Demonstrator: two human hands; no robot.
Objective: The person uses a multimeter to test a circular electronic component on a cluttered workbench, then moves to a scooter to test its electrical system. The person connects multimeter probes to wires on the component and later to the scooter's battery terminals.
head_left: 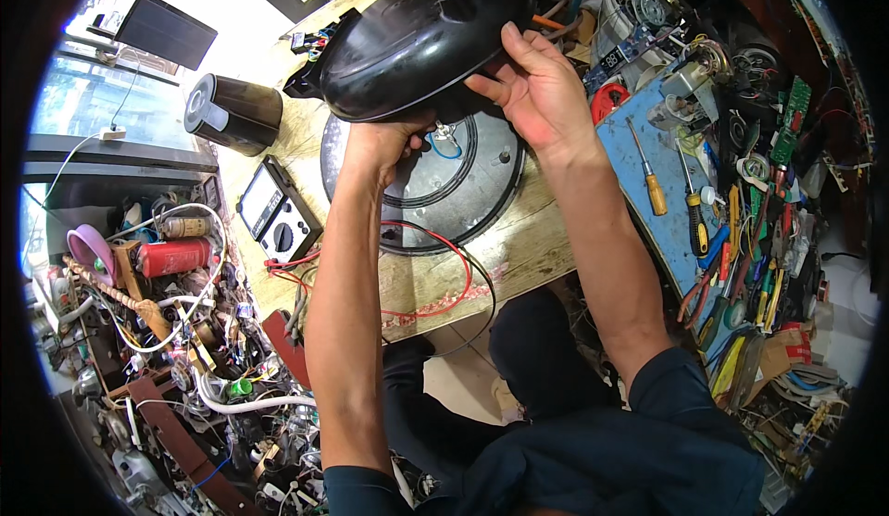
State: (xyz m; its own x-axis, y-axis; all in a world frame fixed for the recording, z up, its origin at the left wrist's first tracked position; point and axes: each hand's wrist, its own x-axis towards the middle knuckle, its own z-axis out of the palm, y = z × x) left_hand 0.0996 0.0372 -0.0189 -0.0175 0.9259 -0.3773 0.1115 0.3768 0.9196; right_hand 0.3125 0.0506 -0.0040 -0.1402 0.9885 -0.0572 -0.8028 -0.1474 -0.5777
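Note:
A glossy black plastic shell (417, 39), rounded and shallow, is held tilted over the far part of the bench. My right hand (532, 90) grips its right edge, thumb on the outer face and fingers partly behind the rim. Under the near edge, my left hand (380, 145) is closed at the rim, its fingers partly hidden by the shell. Below lies a round grey metal disc (472, 192) with a dark ring groove and a metal fitting with a blue wire near its middle. A bundle of coloured wires (315, 42) shows at the shell's left end.
A multimeter (278, 215) with red and black leads lies left of the disc, beside a dark cylindrical container (231, 113). Screwdrivers (653, 182) and pliers rest on a blue board (639, 159) at right. Piles of parts crowd both sides, with a red cylinder (174, 257) at left.

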